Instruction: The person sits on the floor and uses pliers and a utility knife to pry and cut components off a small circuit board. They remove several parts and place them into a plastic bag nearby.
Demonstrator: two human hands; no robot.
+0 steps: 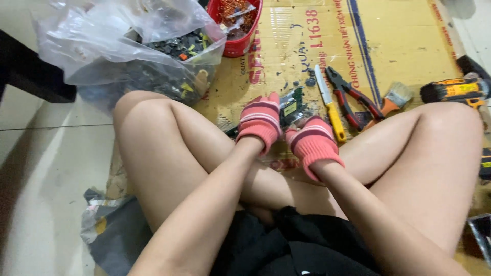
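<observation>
The circuit board (292, 108) is sitting between both gloved hands, left hand (261, 120) and right hand (313, 143), fingers of each pinching its edges.

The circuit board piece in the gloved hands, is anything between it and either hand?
Nothing visible. The left hand and the right hand, both in pink knit gloves, close on the circuit board piece from each side over the cardboard. The knife and pliers lie off to the right, clear of it.

Dim, soft indoor light; faint shadows; glare on plastic bag (102, 41); slight overall softness.
</observation>
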